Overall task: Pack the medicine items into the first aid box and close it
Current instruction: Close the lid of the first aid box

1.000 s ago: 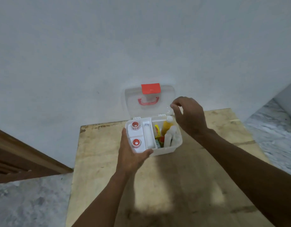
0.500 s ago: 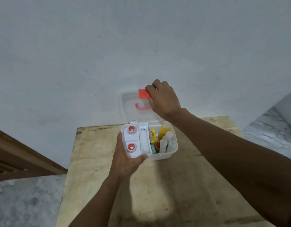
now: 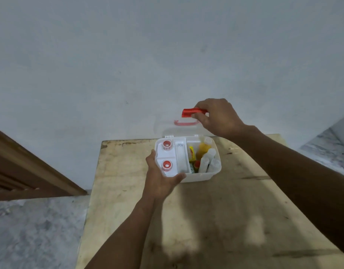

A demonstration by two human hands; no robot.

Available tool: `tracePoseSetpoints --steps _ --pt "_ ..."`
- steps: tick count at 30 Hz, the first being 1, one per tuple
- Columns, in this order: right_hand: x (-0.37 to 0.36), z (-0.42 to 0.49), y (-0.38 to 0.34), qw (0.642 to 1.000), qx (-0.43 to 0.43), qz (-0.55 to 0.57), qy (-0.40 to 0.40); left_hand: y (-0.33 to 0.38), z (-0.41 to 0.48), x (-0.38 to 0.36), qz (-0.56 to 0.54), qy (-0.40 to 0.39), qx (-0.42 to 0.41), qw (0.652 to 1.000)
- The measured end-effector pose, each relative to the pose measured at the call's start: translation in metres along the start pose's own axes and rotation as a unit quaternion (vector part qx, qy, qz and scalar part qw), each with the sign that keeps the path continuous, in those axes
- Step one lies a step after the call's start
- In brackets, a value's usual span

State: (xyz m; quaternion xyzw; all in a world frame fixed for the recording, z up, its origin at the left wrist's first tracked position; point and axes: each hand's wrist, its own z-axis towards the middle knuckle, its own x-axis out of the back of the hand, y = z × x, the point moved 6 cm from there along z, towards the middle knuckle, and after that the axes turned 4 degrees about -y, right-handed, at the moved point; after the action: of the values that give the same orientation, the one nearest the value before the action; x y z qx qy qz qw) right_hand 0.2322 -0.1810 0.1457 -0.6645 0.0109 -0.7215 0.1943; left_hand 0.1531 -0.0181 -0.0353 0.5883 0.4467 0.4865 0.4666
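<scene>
Wooden table [image 3: 215, 220], pale and scuffed, set against a grey-white wall [image 3: 128, 55]; brown wood trim [image 3: 31, 167] and speckled stone floor [image 3: 35, 230] at far left.

Left hand [image 3: 159, 181]: cupped round the near-left corner of the first aid box [image 3: 202, 175], thumb lying along the front rim, fingers wrapped up the left wall. Curled and pressed against the plastic, bracing the box on the table.

First aid box: white translucent plastic, open, standing at the far edge of the table, directly ahead of the left fingers. White insert tray [image 3: 173, 158] in its left half, just beyond the thumb, holding two red-capped containers [image 3: 166, 165]. Right half holds the medicine items [image 3: 204, 160], packed upright or leaning: yellow packet, orange bottle, white tubes, small red and green pieces. No loose items seen on the table.

Lid [image 3: 178, 131]: clear, hinged at the far rim, standing roughly upright against the wall, pink handle [image 3: 185, 123] on its face. Long axis runs left to right, parallel to the hinge.

Red latch [image 3: 192, 112]: at the lid's top edge, pinched between the right thumb and fingertips.

Right hand [image 3: 217, 117]: the nearer hand to the lid, above and beyond the box. Judgement: closing turns on swinging the lid from these fingers toward the body, down over the near rim; tall white tubes may obstruct seating.
</scene>
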Motion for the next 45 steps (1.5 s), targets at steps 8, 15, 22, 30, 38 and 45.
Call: tracePoseSetpoints --steps 8,15,22,30,38,45 --pt "-0.026 -0.071 -0.031 0.992 0.068 -0.104 0.021 -0.001 -0.006 0.002 0.001 0.043 0.029 0.999" --pt "-0.062 -0.103 -0.035 0.988 0.039 -0.13 -0.074 -0.006 -0.015 0.003 -0.002 0.087 0.024 0.996" --pt "-0.09 -0.111 -0.029 0.978 0.042 -0.162 -0.125 -0.005 -0.018 0.0 0.025 0.102 0.024 0.994" --pt "-0.104 -0.116 -0.023 0.981 0.051 -0.165 -0.088 0.017 -0.023 -0.005 0.059 0.043 -0.078 0.994" --pt "-0.117 -0.135 -0.015 0.983 0.095 -0.151 -0.029 0.011 -0.015 -0.001 0.065 -0.053 -0.112 0.99" --pt "-0.115 -0.141 -0.001 0.986 0.126 -0.097 -0.045 0.016 -0.02 0.001 0.302 -0.038 -0.118 0.945"
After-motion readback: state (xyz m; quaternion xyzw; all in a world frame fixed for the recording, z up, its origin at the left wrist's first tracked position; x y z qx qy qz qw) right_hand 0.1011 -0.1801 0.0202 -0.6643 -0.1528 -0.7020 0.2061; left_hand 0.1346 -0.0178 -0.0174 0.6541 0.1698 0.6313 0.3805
